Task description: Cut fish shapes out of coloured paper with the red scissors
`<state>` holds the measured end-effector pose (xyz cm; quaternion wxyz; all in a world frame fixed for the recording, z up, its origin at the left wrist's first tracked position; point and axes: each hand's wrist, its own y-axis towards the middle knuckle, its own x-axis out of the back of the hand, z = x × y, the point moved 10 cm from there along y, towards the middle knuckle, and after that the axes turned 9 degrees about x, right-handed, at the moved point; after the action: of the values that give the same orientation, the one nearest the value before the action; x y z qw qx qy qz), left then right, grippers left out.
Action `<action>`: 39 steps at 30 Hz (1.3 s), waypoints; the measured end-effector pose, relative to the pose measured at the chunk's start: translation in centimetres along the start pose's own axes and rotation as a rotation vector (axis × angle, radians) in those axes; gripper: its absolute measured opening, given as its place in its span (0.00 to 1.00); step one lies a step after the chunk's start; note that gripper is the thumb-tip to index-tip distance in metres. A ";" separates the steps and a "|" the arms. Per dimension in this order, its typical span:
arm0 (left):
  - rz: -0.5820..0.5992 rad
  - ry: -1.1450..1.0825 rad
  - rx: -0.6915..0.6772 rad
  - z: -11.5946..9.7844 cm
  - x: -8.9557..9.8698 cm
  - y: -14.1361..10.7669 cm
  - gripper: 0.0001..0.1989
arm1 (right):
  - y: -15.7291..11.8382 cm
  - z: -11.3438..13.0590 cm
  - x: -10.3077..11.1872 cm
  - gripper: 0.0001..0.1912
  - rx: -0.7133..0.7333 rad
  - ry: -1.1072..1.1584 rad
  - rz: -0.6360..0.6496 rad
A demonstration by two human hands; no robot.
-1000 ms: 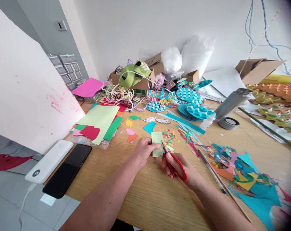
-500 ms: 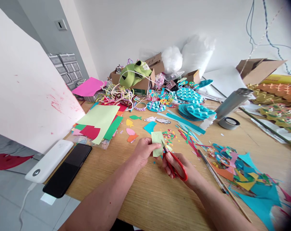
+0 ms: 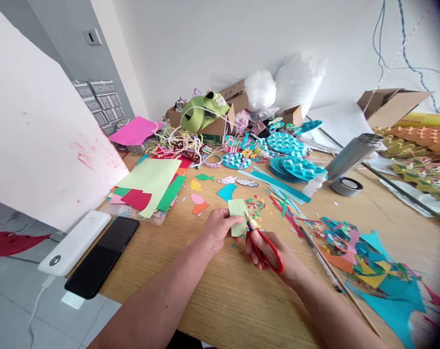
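Observation:
A small piece of light green paper [image 3: 236, 207] with a drawn outline is pinched between the thumb and fingers of my left hand [image 3: 220, 226]. My right hand [image 3: 265, 247] grips red-handled scissors [image 3: 275, 254], whose blades meet the paper's right edge. Beyond the paper lie tiny confetti bits [image 3: 255, 203] and a turquoise paper scrap [image 3: 227, 192]. Left of it rest cut paper fish, among them an orange one [image 3: 200, 208], a yellow one [image 3: 196, 185] and a green one [image 3: 205, 177].
Coloured paper sheets [image 3: 150, 177], a black phone [image 3: 102, 257] and a white power bank [image 3: 74, 242] occupy the left side. A pen [image 3: 322, 259] and a scrap pile [image 3: 372, 266] lie to the right. Behind stand a steel flask [image 3: 354, 156], a tape roll [image 3: 346, 186] and turquoise egg-carton pieces [image 3: 296, 169].
Both hands, the paper and the scissors keep almost the same place. No clear movement shows apart from a very slight shift at the scissor blades.

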<state>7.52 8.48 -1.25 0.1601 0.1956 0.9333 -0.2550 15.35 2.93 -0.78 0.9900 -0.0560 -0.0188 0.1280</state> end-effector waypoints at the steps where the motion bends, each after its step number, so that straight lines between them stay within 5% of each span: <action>1: 0.003 0.008 0.002 0.1 0.0 0.0 0.11 | 0.0 0.1 0.0 0.32 0.004 0.001 -0.002; 39: 0.008 0.018 -0.016 -0.2 0.0 -0.1 0.10 | -0.2 -0.4 0.1 0.33 -0.035 0.014 0.015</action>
<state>7.48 8.54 -1.03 0.1541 0.2002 0.9360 -0.2453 15.51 2.69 -1.18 0.9880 -0.0746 -0.0139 0.1348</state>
